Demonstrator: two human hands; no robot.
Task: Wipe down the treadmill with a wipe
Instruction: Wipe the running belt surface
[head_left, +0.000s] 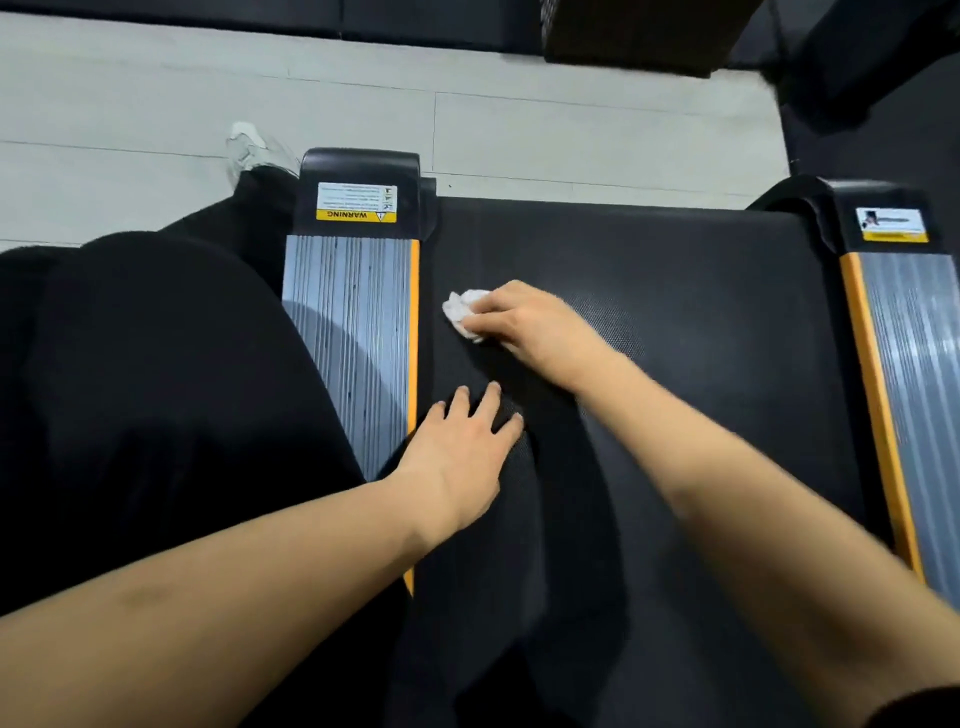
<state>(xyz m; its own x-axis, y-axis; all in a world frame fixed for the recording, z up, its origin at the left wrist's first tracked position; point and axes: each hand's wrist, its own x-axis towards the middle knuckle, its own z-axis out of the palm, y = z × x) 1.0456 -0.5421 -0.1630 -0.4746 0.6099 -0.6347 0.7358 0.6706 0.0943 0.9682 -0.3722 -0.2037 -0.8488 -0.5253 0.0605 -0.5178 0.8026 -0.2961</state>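
The treadmill's black belt (675, 322) fills the middle of the head view, between two ribbed grey side rails with orange edges. My right hand (524, 325) grips a crumpled white wipe (462, 309) and holds it against the belt near its left edge. My left hand (462, 457) rests flat on the belt with fingers spread, just beside the left rail (353, 332) and nearer to me than the wipe.
My black-trousered leg (156, 389) and a white shoe (249, 148) are left of the treadmill on the pale floor (260, 88). The right rail (904, 374) runs along the right edge. Warning labels (357, 202) mark the rear end caps. Dark equipment stands beyond.
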